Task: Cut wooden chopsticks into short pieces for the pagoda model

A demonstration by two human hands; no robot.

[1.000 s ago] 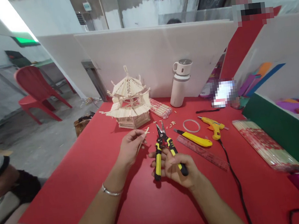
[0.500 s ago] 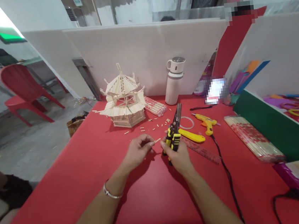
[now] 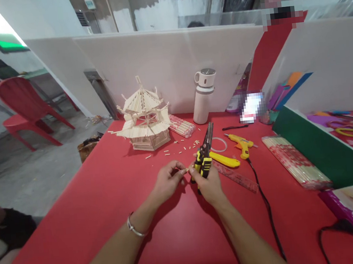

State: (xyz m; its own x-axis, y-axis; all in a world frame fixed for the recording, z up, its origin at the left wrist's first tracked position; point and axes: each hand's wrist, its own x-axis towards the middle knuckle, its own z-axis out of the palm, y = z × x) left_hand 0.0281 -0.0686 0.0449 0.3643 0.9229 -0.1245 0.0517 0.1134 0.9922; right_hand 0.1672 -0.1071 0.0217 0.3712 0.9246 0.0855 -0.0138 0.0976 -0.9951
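Note:
Between thumb and fingertips my left hand (image 3: 169, 179) pinches a short wooden stick (image 3: 187, 170), most of it hidden by fingers. My right hand (image 3: 209, 183) is wrapped round black-and-yellow pliers (image 3: 204, 156), jaws pointing up and away. The thumb of that hand meets the stick's other end. Beyond my hands stands a pagoda-like model (image 3: 146, 118) built from pale sticks. Several cut stick pieces (image 3: 180, 148) lie scattered on the red table (image 3: 107, 189) in front of it.
Right of my hands lie a yellow utility knife (image 3: 225, 159), a clear ruler (image 3: 238, 178) and a yellow glue gun (image 3: 241, 144) with a black cord. A white flask (image 3: 202, 97) stands at the back. A pack of sticks (image 3: 296, 161) lies beside a green board (image 3: 323, 150).
My hands have come together, so the stick's free end now meets my right thumb. The pliers stay in my right hand. The view has shifted slightly.

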